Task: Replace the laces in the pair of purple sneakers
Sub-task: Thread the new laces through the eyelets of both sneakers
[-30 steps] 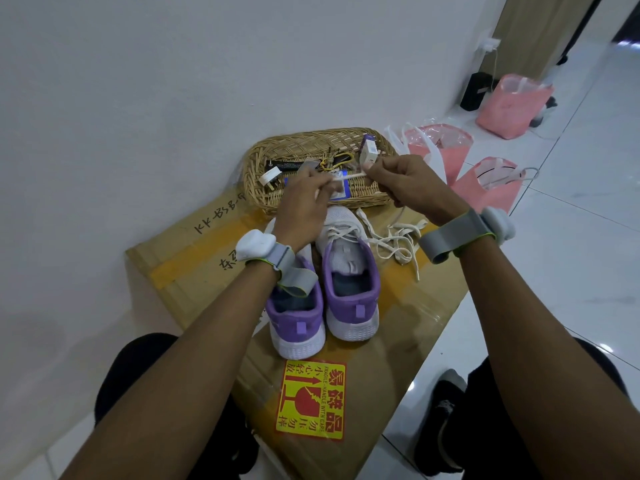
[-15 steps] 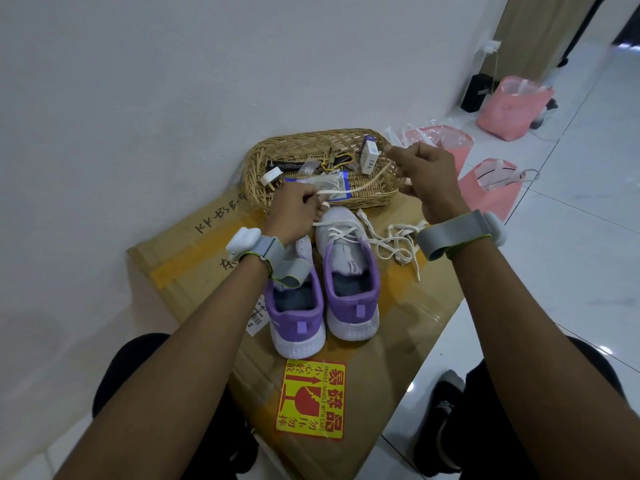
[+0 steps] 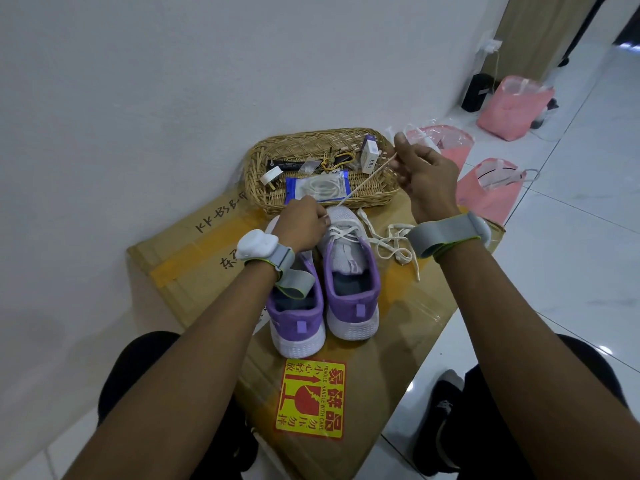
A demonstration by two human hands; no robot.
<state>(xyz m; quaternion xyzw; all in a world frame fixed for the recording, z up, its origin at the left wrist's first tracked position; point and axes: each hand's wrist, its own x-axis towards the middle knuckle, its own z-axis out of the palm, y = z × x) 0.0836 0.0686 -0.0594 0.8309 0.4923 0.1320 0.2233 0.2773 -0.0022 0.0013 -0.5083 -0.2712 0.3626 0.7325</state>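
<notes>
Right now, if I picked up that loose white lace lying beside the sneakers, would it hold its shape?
Probably not. The loose lace lies in limp, tangled loops on the cardboard box, so it would likely dangle and snag on itself. It looks thin, so probably light; a push might just bunch it.

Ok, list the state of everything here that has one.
Lace, taut between both hands.
Left hand, pinching its lower end by the sneaker toes.
Right hand, raised, pinching its upper end.
Right sneaker, upright, white lace threaded, loose ends on the box.
Left sneaker, upright, front hidden by the hand.
Lace packet, lying in the basket.
</notes>
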